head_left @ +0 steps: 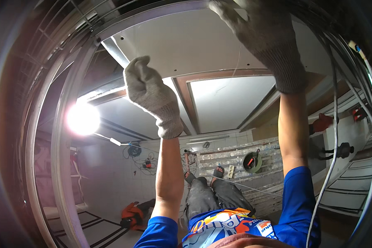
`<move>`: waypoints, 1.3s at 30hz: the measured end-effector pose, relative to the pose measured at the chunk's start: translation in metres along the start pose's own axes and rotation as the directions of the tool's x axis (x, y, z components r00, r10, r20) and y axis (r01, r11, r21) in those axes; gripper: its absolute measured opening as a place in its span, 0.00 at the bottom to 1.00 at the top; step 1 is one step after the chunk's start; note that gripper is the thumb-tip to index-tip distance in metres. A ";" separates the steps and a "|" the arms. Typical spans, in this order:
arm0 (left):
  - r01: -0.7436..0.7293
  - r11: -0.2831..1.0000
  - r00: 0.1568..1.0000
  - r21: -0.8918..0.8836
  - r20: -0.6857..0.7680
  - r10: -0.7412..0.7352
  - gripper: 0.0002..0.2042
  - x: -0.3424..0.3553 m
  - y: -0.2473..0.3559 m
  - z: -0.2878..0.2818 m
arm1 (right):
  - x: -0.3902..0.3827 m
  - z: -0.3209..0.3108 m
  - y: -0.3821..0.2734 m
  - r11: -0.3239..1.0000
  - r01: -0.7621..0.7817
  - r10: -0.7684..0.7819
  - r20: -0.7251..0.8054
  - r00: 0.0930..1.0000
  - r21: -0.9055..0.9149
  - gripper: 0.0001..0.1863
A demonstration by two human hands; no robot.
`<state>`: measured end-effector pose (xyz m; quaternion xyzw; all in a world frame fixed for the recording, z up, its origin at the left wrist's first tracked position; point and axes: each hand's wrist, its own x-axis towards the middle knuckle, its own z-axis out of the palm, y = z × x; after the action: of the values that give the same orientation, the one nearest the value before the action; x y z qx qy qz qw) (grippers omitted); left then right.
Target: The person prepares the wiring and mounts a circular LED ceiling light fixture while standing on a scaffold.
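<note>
A pale flat panel (pixel 186 45) with small dark holes hangs overhead, along a metal rail (pixel 157 14). My left hand (pixel 146 89), in a grey knitted glove, is raised below the panel's left end, beside a shiny metal strip (pixel 115 50). Its fingers are curled closed; whatever they hold, if anything, is hidden. Higher up, my right hand (pixel 268 35), gloved alike, reaches to the panel's far edge by the rail. Its thumb stands apart from the fingers, which run out at the top of the picture.
A glaring lamp (pixel 83 119) hangs at left beside a metal upright (pixel 62 140). Cables (pixel 335 107) drape at right. Below, my feet stand on a slatted platform (pixel 235 182) holding a bucket of tools (pixel 258 167). People are below: one in orange (pixel 132 215), another in red (pixel 321 122).
</note>
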<state>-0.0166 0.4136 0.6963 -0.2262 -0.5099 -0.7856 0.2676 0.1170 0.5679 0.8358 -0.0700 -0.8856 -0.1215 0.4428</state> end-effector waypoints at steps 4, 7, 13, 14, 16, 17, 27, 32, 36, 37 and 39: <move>0.071 0.995 0.997 0.069 -0.005 -0.071 0.17 -0.004 0.004 -0.022 | -0.072 0.031 0.003 0.989 0.022 0.041 -0.408 0.912 0.147 0.16; 0.042 0.989 0.996 0.143 0.071 -0.053 0.19 -0.014 -0.003 -0.031 | -0.121 0.054 -0.007 0.869 -0.440 0.489 -0.268 0.830 0.224 0.20; -0.041 0.986 0.988 0.160 0.153 0.016 0.19 -0.019 -0.001 -0.039 | -0.164 0.119 -0.007 0.700 -0.598 0.626 0.068 0.777 0.391 0.14; -0.028 0.990 0.985 0.141 0.172 0.004 0.19 -0.019 -0.002 -0.040 | -0.164 0.122 -0.011 0.632 -0.536 0.625 0.041 0.780 0.559 0.12; -0.018 0.992 0.981 0.126 0.193 -0.007 0.19 -0.016 -0.006 -0.043 | -0.157 0.115 -0.016 0.600 -0.549 0.643 0.059 0.764 0.582 0.11; -0.102 0.979 0.979 0.175 0.192 0.068 0.19 -0.015 -0.010 -0.044 | -0.151 0.107 -0.015 0.576 -0.558 0.657 0.069 0.751 0.597 0.10; 0.090 0.982 0.989 0.166 0.098 -0.108 0.13 -0.024 -0.027 -0.067 | -0.078 0.083 -0.019 0.160 -0.405 0.669 0.202 0.715 0.900 0.16; 0.116 0.975 0.968 0.187 0.197 -0.153 0.11 -0.024 -0.038 -0.068 | -0.067 0.072 -0.008 0.282 -0.405 0.569 0.189 0.801 0.870 0.16; 0.312 0.936 0.841 0.164 0.411 -0.353 0.12 -0.016 -0.038 -0.055 | -0.097 0.069 0.006 0.352 -0.461 0.517 0.242 0.821 0.814 0.19; 0.290 0.946 0.821 0.148 0.469 -0.325 0.13 -0.014 -0.045 -0.053 | -0.110 0.075 0.011 0.401 -0.476 0.500 0.248 0.830 0.783 0.19; 0.271 0.949 0.812 0.159 0.491 -0.315 0.13 -0.011 -0.046 -0.051 | -0.125 0.083 0.014 0.391 -0.512 0.466 0.315 0.827 0.765 0.19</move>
<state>-0.0425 0.3841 0.6390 -0.3338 -0.6229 -0.7075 0.0077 0.1311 0.6022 0.6894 -0.1140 -0.7854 0.4440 0.4159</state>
